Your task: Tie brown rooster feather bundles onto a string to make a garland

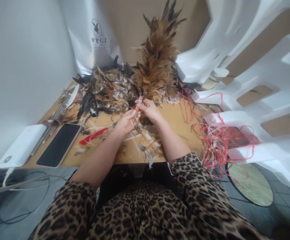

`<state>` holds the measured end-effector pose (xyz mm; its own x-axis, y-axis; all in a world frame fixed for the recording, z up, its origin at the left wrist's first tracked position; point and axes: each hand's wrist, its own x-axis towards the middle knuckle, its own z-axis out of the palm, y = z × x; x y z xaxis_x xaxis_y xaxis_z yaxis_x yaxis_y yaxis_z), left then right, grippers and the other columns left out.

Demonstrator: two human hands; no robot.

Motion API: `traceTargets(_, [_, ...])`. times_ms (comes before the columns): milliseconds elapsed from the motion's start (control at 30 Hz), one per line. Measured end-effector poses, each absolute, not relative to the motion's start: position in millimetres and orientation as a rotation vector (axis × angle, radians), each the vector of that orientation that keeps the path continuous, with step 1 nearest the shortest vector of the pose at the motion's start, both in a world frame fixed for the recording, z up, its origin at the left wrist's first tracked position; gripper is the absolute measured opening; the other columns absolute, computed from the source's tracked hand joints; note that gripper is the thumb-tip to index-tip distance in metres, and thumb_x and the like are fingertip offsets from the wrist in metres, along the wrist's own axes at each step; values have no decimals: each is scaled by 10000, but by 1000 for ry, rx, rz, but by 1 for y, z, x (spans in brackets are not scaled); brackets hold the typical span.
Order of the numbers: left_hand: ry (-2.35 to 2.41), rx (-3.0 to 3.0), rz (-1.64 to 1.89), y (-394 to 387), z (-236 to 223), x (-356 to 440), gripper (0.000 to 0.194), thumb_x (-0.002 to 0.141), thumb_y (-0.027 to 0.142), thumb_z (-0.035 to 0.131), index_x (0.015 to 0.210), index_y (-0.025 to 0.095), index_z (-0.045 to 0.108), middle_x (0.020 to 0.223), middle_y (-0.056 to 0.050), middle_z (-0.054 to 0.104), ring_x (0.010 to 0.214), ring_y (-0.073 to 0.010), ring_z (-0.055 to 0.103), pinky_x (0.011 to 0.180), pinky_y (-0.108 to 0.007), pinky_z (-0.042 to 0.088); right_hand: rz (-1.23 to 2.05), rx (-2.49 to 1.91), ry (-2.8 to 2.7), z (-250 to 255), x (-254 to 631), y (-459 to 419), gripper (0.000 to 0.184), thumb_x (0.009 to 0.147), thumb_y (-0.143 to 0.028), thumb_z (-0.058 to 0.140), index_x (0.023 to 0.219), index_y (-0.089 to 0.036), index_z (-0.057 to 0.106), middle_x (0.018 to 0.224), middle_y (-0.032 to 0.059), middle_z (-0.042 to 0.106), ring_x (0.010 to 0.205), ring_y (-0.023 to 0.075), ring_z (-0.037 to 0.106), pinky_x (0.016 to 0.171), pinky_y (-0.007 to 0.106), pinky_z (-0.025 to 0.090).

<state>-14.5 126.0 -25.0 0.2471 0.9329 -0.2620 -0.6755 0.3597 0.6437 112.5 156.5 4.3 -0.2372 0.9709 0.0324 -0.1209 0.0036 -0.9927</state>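
Close together at the middle of the table, my left hand and my right hand are both closed on a thin red strip. Fingertips of my right hand pinch its upper part, where it looks pink and white; my left hand grips lower down. Just beyond my fingers stands a tall bundle of brown feathers with dark tips. Whether the strip is joined to the bundle's lower end, I cannot tell. Loose brown, white and black feathers lie heaped to the left of it.
A phone and a white power bank with a cable lie at left. Near my left forearm is a red strip piece. Tangled red strips hang at right by white foam pieces. A silver bag stands behind.
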Motion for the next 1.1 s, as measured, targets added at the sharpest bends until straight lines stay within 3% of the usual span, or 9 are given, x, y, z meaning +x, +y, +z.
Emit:
traceTargets(267, [701, 399, 1179, 128, -25, -12, 111, 822, 31, 571, 782, 121, 623, 727, -24, 673, 606, -39, 627, 558, -95, 485, 1396, -974, -1280, -4, 108, 164, 354, 677, -345, 721, 923, -151, 557, 648, -51, 545, 549, 71, 467, 541, 198, 391])
traceTargets(433, [698, 382, 1244, 130, -28, -10, 182, 847, 5, 514, 733, 114, 605, 723, -34, 666, 632, -36, 628, 604, -93, 491, 1338, -1021, -1275, -15, 103, 168, 295, 685, -371, 715, 777, -162, 528, 581, -62, 496, 522, 70, 434, 525, 194, 367])
traceTargets(633, [763, 346, 1308, 131, -28, -9, 158, 814, -4, 563, 719, 117, 600, 701, -22, 646, 619, -32, 614, 579, -82, 481, 1232, -1126, -1369, -26, 102, 172, 348, 696, -468, 682, 681, -159, 521, 551, -53, 488, 496, 72, 393, 495, 206, 315])
traceTargets(833, [797, 269, 1307, 132, -27, -9, 184, 828, -12, 535, 710, 113, 601, 698, -23, 641, 618, -34, 610, 579, -85, 485, 812, -1291, -1485, -27, 110, 172, 289, 681, -262, 676, 934, -144, 604, 786, 5, 629, 700, 116, 550, 703, 250, 438])
traceTargets(967, [796, 248, 1299, 132, -27, -9, 234, 844, -23, 494, 686, 107, 606, 670, -21, 631, 594, -34, 599, 573, -92, 482, 639, -1157, -1739, -17, 117, 161, 80, 712, -199, 612, 764, -153, 651, 820, 31, 648, 761, 138, 574, 756, 271, 446])
traceTargets(1100, [808, 244, 1288, 132, -28, -9, 235, 831, -28, 509, 671, 106, 616, 649, -19, 624, 580, -34, 585, 605, -104, 487, 641, -1126, -1906, -9, 121, 155, 117, 730, -196, 598, 742, -149, 705, 769, 33, 669, 731, 147, 592, 719, 269, 441])
